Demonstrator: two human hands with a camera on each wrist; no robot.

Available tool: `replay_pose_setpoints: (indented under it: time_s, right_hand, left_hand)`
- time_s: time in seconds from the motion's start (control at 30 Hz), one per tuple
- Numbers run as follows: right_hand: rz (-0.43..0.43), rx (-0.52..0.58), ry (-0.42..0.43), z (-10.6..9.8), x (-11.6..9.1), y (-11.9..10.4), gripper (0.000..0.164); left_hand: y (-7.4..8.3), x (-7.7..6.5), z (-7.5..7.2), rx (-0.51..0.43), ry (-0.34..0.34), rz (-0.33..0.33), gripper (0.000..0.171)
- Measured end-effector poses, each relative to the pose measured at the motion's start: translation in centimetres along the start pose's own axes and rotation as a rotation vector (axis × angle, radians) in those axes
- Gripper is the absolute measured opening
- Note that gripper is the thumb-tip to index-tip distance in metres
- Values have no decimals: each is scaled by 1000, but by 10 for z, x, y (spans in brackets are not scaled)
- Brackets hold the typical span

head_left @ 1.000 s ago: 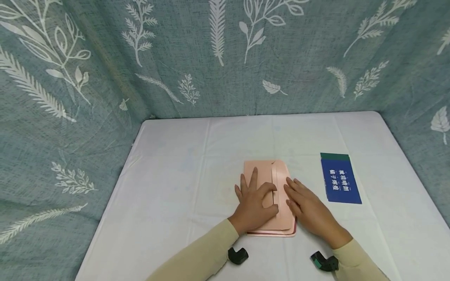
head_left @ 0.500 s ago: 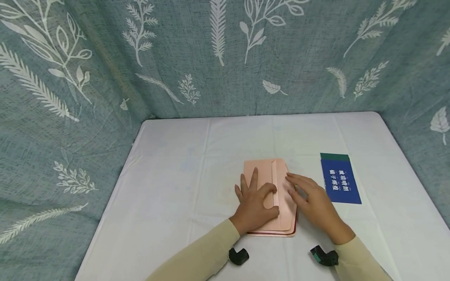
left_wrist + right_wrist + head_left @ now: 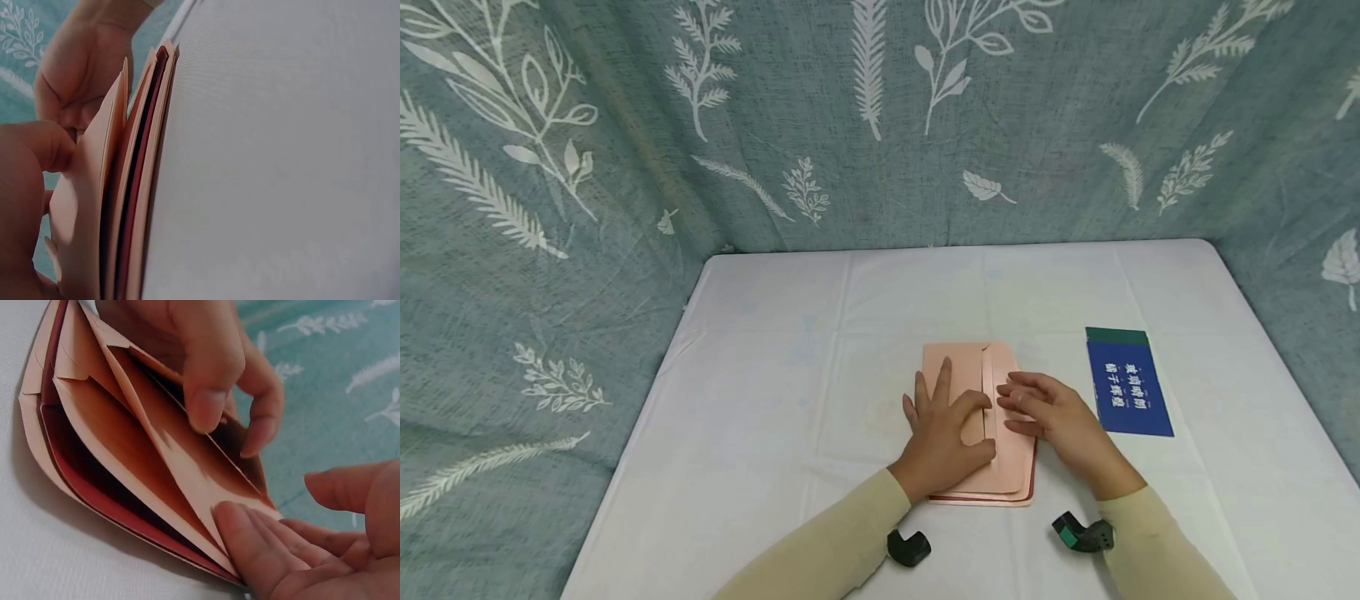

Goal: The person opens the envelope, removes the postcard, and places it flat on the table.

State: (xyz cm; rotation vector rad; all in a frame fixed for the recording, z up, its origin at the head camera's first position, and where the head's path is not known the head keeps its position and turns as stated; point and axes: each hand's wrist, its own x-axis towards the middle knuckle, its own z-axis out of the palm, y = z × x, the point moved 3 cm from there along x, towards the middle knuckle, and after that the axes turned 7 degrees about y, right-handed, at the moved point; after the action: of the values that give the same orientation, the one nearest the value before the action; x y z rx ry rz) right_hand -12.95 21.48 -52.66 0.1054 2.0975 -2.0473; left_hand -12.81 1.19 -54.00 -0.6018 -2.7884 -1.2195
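Note:
A stack of pale peach envelopes [image 3: 1011, 467] lies on the white cloth in the head view. A dark red layer [image 3: 103, 494] shows between the peach ones in the right wrist view, where several pockets gape. My left hand [image 3: 938, 437] rests spread over the top envelope; its index finger bends and its thumb lies near the flap line. Seen from the right wrist, that thumb touches the rim of an upper pocket. My right hand [image 3: 1060, 417] is at the stack's right side, fingertips touching the flap [image 3: 250, 509] while its thumb stays apart.
A blue card with white characters and a green strip [image 3: 1129, 385] lies to the right of the stack. White cloth [image 3: 775, 375] covers the table, with a leaf-patterned teal curtain [image 3: 880, 183] behind. Black curved pieces [image 3: 908, 548] sit at both wrists.
My right hand has lifted from flat beside the stack's right edge, bent its fingers and shifted left over the flap. The left hand has stayed in place.

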Motion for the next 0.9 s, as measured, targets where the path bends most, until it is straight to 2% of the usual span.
replay_pose_setpoints:
  time_s: [0.33,0.63,0.9]
  right_hand:
    - [134,171,-70,-3,7,9,56]
    - [168,172,-78,3,14,12,57]
    - [154,172,-92,8,16,9,60]
  left_hand:
    - [-1,-1,-3,-96,-3,-15,40]
    - [-2,-1,-3,-104,-4,-21,39]
    - [-1,-1,-4,-117,-5,-13,39]
